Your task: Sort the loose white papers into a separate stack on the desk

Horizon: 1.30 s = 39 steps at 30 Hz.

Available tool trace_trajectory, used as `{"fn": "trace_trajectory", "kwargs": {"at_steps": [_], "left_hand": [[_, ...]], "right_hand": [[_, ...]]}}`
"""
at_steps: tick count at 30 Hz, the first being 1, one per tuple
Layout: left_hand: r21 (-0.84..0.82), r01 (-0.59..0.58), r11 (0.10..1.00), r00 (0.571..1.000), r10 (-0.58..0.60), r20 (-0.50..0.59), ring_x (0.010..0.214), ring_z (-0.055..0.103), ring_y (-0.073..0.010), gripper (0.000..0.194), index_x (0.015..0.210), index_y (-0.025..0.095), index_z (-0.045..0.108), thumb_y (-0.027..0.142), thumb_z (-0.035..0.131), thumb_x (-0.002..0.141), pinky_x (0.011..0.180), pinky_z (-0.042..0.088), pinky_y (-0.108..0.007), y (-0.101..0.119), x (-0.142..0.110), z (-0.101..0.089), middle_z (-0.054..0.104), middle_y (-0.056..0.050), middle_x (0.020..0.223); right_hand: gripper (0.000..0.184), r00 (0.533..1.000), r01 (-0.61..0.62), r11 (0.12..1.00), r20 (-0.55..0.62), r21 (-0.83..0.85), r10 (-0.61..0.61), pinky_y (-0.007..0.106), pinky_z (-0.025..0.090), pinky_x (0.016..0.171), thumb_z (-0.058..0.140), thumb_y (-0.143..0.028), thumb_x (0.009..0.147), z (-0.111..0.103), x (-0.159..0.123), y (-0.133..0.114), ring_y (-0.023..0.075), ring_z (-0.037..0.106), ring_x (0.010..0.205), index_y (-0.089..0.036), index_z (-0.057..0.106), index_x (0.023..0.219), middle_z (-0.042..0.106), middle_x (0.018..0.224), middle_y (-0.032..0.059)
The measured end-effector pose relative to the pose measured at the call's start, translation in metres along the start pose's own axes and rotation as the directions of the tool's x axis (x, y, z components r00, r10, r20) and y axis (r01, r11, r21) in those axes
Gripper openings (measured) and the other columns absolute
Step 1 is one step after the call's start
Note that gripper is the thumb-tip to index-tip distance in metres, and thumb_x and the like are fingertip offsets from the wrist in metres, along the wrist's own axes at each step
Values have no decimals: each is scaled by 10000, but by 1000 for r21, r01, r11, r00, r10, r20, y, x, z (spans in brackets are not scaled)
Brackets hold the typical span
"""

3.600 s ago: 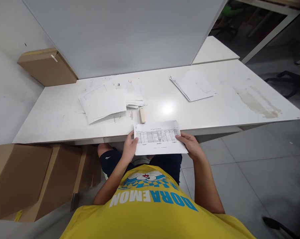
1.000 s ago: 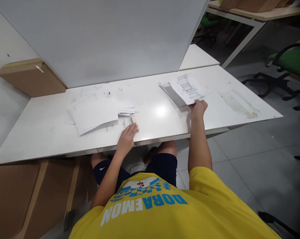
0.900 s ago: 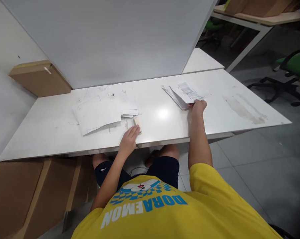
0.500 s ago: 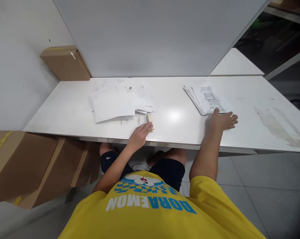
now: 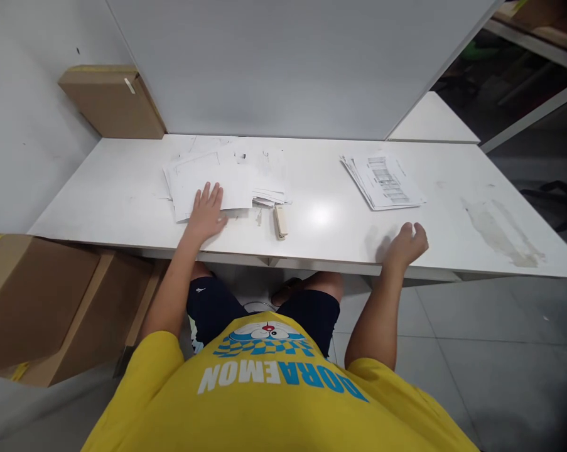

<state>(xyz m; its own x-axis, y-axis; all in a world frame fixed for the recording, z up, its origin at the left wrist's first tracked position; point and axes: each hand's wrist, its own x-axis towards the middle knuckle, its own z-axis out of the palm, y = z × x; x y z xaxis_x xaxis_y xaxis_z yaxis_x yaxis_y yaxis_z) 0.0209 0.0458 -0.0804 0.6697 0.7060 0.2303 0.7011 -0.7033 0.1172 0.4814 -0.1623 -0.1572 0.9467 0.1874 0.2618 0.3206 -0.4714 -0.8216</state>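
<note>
My left hand (image 5: pixel 206 215) lies with fingers stretched out on the front edge of a pile of white paper sheets (image 5: pixel 238 185) at the left of the white table. Just right of that pile, a small cream stapler (image 5: pixel 280 222) rests on the tabletop, untouched. My right hand (image 5: pixel 407 243) is held near the table's front edge, fingers curled in, with nothing visible in it. Beyond it sits a fanned stack of printed papers (image 5: pixel 384 182), the top sheet showing a table of print; the hand is apart from it.
A cardboard box (image 5: pixel 116 107) leans in the back left corner of the table (image 5: pixel 321 242). Larger cardboard boxes (image 5: pixel 33 301) stand on the floor at left. A grey panel (image 5: pixel 283 69) rises along the back edge. A dull smear (image 5: pixel 500 232) marks the right side.
My left hand has let go of the stapler and moved left onto the paper pile. My right hand has drawn back from the printed stack, its fingers curling in.
</note>
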Motion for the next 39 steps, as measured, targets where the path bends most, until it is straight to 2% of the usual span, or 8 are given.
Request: {"fn": "trace_trajectory", "kwargs": {"at_steps": [8,11,13,17,19,21,33,39], "left_hand": [[-270,31,962,920,-133,-369,1153,657,-284,315,1065,170,722,305,469,936,968,506,-440,-1,-49,-8,740,-120,1118],[-665,177,726,533,-639,-555,992,708,-252,387,970,143,719,468,512,934,884,552,-371,19,-69,-15,757,-110,982],[-893,108,438,372,-850,-372,923,714,-238,423,956,129,702,534,622,861,839,567,-346,31,-80,-19,752,-101,942],[-988,124,-89,616,-774,147,807,723,-254,567,974,126,705,561,827,632,772,587,-365,52,-98,-12,758,-106,881],[-962,223,-157,682,-680,269,781,719,-260,605,995,123,711,578,832,614,739,584,-363,61,-106,-5,760,-111,867],[-938,330,-104,719,-616,321,767,709,-249,585,978,120,717,594,805,645,706,571,-338,65,-111,-1,758,-104,857],[-757,302,579,953,-199,228,925,690,-271,457,1056,170,720,544,497,918,804,561,-375,46,-67,-23,745,-91,997],[-78,111,991,983,-121,-136,1461,313,-361,555,1416,53,478,265,477,903,1196,178,-591,-3,-27,-9,441,-205,1506]], "right_hand": [[394,996,76,949,-57,305,-62,422,477,925,443,-400,902,-24,-92,-16,247,617,1026,-126,657,1085,668,1093,130],[355,989,90,907,72,412,-131,395,474,881,453,-408,909,-31,-150,-50,227,618,920,-160,694,991,687,976,96],[333,913,53,866,328,497,-244,385,457,913,496,-446,909,-32,-185,-75,227,617,940,-193,712,933,695,980,81],[427,404,-407,733,827,545,-391,367,492,895,588,-589,849,-23,-235,-119,236,645,987,-249,707,1077,716,1021,68],[524,178,-591,679,892,435,-416,361,528,814,636,-619,803,-18,-250,-133,232,667,913,-264,670,1187,724,979,54],[533,83,-635,684,913,358,-400,350,542,753,715,-573,756,-15,-257,-141,220,672,820,-272,673,1193,726,878,24],[443,218,-785,576,972,229,-90,392,540,821,843,-471,610,-24,-242,-125,282,698,898,-199,720,938,762,938,64],[359,478,-762,505,878,406,16,404,537,899,816,-406,628,-30,-224,-93,283,674,1020,-222,716,920,758,1008,57]]}}
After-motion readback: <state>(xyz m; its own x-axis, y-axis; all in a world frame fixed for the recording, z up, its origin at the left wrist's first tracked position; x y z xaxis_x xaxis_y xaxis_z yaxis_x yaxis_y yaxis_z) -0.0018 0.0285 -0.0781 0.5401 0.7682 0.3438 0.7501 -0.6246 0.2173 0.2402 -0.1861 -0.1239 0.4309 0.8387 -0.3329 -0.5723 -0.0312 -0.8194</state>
